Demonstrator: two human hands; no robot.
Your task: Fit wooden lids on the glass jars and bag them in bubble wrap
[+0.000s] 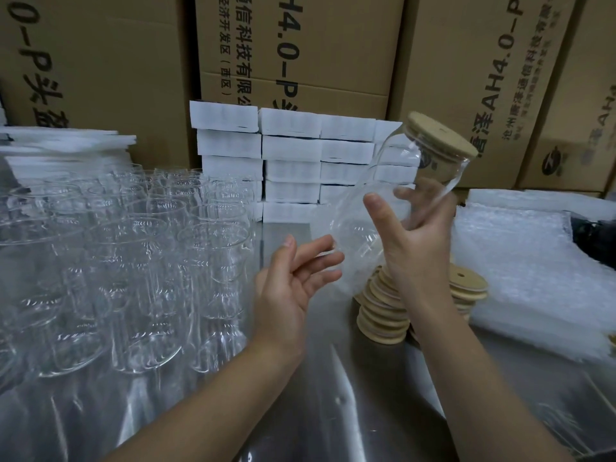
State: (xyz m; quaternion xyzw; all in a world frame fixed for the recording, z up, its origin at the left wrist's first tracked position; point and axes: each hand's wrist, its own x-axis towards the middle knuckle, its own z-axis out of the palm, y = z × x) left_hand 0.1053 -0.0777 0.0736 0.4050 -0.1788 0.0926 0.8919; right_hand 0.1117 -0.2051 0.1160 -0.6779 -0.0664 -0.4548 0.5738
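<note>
- Holding one glass jar [393, 195] up above the table [333, 395], I have my right hand [411, 238] wrapped round its lower body, thumb on the near side and fingers behind.
- A wooden lid [441, 135] already sits on the jar's mouth, and the jar leans so the lid points up and to the right.
- My left hand [293, 281] is spread, palm up, gripping nothing; its fingertips are at the jar's base, where a thin clear film seems to blur the glass. I cannot tell whether that is a bubble wrap bag.
- I judge the jar light but breakable and slick, with thin, stiff walls, so a firm wrap round the middle suits it better than a pinch at the rim.
- The lid may only be pressed on; I would keep the jar from tipping lid-down and steady the base with the free hand.
- Open jars without lids [126, 261] crowd the left of the table, well apart from the held one.
- A stack of spare lids [383, 311] lies just below my right wrist.
- Bubble wrap sheets [520, 261] lie to the right, soft and easy to crumple.
</note>
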